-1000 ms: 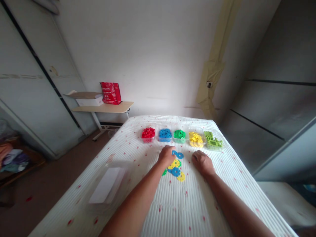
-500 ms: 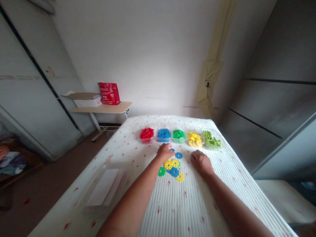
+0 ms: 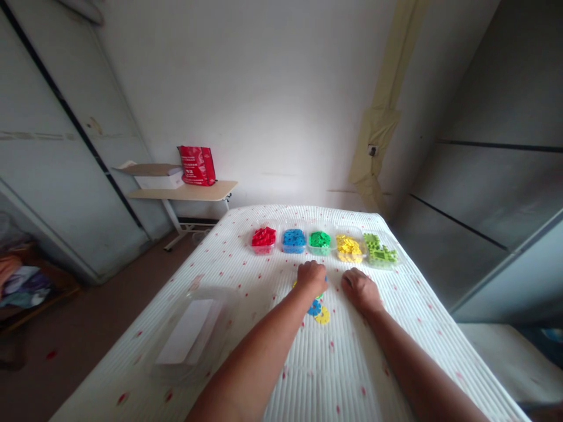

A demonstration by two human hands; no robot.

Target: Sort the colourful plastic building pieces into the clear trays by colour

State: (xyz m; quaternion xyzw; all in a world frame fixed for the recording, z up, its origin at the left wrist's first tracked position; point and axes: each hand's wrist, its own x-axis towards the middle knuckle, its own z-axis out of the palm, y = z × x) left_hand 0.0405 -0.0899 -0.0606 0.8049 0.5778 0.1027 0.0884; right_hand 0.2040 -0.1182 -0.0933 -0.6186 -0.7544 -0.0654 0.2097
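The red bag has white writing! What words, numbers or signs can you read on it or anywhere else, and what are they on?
Red bag: rows of white writing, too small and blurred to read.
White box: no words I can make out.
Tubs and discs: no writing I can make out.

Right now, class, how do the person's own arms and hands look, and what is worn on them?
The left forearm and right forearm are bare, with no sleeve in view. The left hand and right hand are ungloved. No watch, bracelet, cable or printed marking shows. The hands look too small to tell whether a ring is worn.
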